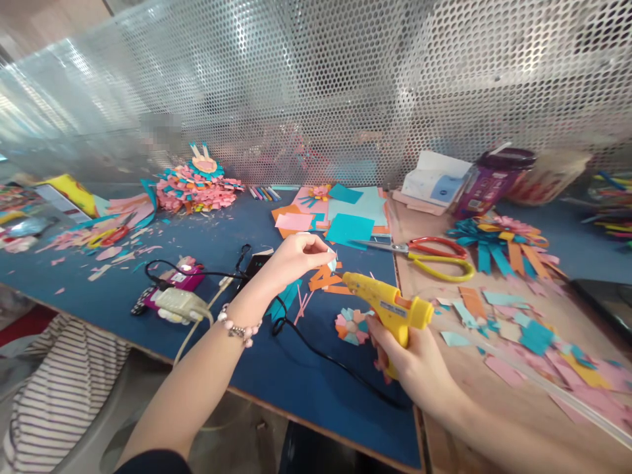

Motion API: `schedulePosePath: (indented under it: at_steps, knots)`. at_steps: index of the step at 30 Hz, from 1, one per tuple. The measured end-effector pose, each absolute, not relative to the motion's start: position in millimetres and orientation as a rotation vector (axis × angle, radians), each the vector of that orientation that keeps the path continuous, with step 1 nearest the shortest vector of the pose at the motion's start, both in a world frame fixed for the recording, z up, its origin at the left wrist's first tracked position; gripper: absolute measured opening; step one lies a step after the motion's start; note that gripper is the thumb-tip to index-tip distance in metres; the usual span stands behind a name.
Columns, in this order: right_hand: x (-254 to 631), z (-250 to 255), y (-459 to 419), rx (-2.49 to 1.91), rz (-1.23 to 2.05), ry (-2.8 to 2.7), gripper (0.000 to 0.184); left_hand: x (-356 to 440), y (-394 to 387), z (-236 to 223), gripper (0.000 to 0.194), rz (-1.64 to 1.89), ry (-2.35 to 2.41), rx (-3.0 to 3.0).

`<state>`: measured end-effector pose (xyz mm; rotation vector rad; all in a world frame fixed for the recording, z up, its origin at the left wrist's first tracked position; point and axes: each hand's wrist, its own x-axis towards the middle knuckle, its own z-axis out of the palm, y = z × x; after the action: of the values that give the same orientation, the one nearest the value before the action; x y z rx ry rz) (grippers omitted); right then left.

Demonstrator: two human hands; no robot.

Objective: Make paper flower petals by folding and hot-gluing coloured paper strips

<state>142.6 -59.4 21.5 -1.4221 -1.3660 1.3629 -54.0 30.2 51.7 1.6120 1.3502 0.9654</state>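
A yellow hot glue gun is in my right hand, its nozzle pointing left. My left hand pinches a small pale blue paper piece close to the nozzle; whether they touch I cannot tell. Below the gun lies a small paper flower with pink, orange and pale blue petals. Orange paper strips lie on the blue table just under my left fingertips. The gun's black cord curves across the table beneath my arms.
Scissors with red and yellow handles lie behind the gun. Coloured paper sheets are stacked at the back, near a perforated metal screen. A purple cup stands at right. Paper scraps cover the right side; a power strip sits left.
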Motion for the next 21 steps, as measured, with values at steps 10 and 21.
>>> schedulePosePath:
  at_steps: [10,21]
  knots:
    - [149.1,11.9,-54.4,-1.405,1.429,-1.42,0.03,-51.4,27.4,57.7,0.016,0.983,1.347,1.563]
    - [146.0,17.2,-58.1,-1.386,1.425,-1.297,0.033,-51.5,27.3,58.1,0.015,0.977,1.371,1.548]
